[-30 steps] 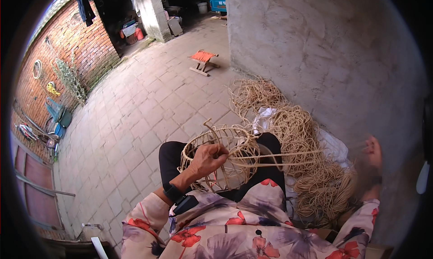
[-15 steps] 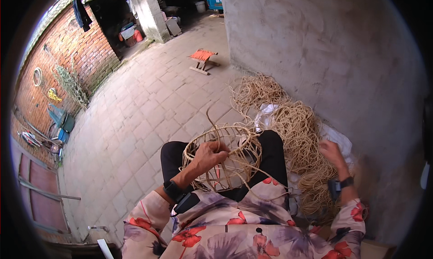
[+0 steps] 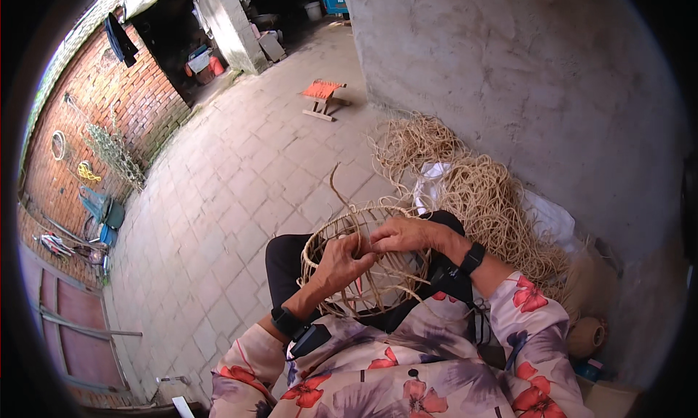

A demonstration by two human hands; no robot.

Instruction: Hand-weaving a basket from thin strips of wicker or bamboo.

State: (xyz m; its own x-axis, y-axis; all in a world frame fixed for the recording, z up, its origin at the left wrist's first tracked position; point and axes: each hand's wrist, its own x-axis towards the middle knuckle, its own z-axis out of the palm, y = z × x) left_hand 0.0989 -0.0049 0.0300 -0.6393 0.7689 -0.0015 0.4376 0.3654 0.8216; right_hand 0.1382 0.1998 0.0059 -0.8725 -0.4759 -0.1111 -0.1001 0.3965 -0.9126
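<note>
An openwork basket of tan twisted straw cord (image 3: pixel 310 248) sits between my knees, its round rim facing up. My left hand (image 3: pixel 340 262) is closed on cord at the middle of the basket opening. From the right, my right hand (image 3: pixel 408 235) meets it, thumb and fingers pinched together over the strands at the rim. The fingertips nearly touch, and what lies between them is mostly hidden. A loose cord end (image 3: pixel 336 183) sticks up beyond the far rim. Other loose strands hang across the near right side of the basket.
Heaps of tan cord (image 3: pixel 487 200) lie on white sheeting (image 3: pixel 549 218) along the grey wall (image 3: pixel 502 76) at my right. A cord ball (image 3: pixel 586 336) sits nearer me. Ahead on the paving (image 3: pixel 218 200) stands a folding stool with an orange seat (image 3: pixel 321 90).
My right hand has swung in from beside the cord heap on the right to the basket rim, meeting my left hand. The left hand stays at the basket.
</note>
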